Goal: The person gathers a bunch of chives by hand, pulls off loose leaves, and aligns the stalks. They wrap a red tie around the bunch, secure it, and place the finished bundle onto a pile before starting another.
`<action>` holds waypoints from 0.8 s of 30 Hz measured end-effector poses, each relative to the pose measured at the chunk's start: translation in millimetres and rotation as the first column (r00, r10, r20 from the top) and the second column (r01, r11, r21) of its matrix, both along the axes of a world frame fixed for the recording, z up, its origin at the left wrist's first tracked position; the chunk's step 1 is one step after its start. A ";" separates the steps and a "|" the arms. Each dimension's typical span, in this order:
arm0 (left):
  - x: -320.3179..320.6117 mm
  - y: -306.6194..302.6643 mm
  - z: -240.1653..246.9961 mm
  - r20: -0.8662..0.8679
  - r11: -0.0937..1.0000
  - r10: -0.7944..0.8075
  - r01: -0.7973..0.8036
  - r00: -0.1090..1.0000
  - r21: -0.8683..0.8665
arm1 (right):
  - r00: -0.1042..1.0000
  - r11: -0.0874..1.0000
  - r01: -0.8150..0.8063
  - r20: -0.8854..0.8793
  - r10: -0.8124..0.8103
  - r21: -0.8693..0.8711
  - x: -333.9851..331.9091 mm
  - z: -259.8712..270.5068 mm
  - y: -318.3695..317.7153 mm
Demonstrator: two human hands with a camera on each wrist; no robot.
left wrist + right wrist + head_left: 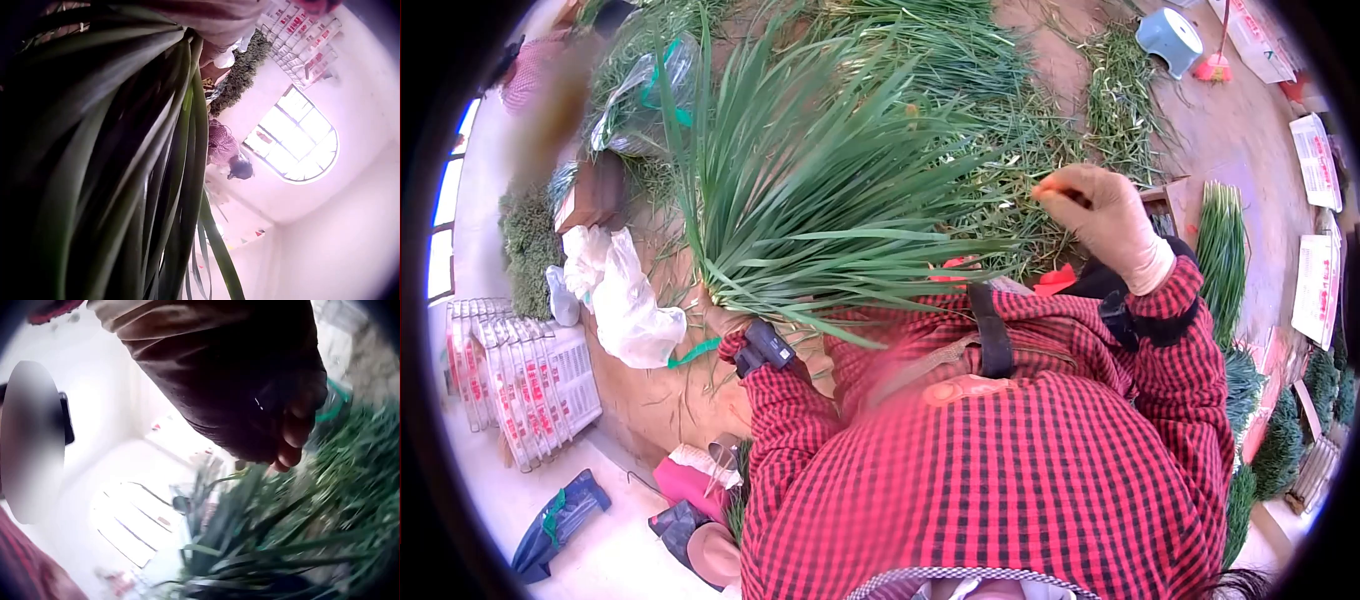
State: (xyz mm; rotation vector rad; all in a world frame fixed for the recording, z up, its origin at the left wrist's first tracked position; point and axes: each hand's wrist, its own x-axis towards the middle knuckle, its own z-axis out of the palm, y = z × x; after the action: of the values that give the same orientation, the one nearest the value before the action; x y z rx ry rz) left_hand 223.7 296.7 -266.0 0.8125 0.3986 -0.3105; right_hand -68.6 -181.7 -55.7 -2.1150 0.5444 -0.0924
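Observation:
My left hand (725, 319) grips a big bunch of long green leaves (800, 200) near its base. The leaves fan out up and to the right across the head view and fill much of the left wrist view. My right hand (1105, 215), in a pale glove with fingertips showing orange, is raised to the right of the bunch, apart from it in the head view. Its fingers curl toward the thumb, with nothing visible between them. In the right wrist view the fingertips (289, 453) poke from the glove, overlapping blurred leaves.
Loose green leaves (1020, 150) cover the floor ahead. A white plastic bag (635, 310) and stacked printed boxes (540, 385) lie at left. An upright leaf bundle (1220, 250) stands at right, and a blue stool (1168, 42) at the back. Another person (222, 147) is farther off.

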 end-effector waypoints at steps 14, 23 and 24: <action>2.6 10.8 -3.4 0.063 0.997 -0.074 0.075 0.995 -0.018 | 0.952 0.891 -0.260 -0.053 0.300 0.372 52.7 -32.9 88.8; -1.4 1.8 -4.0 0.056 0.999 0.006 -0.003 0.998 -0.053 | 0.950 0.827 -0.259 -0.025 0.312 0.499 49.2 -21.7 88.4; -0.7 2.5 -4.6 0.044 0.999 0.018 -0.017 0.999 -0.035 | 0.961 0.814 -0.215 -0.032 0.276 0.540 49.0 -15.7 85.8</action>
State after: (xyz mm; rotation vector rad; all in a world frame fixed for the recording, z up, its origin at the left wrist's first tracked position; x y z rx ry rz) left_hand 222.9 299.2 -270.5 0.7807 0.3578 -0.2820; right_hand -19.6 -95.9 -71.4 -1.6252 0.3040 0.2973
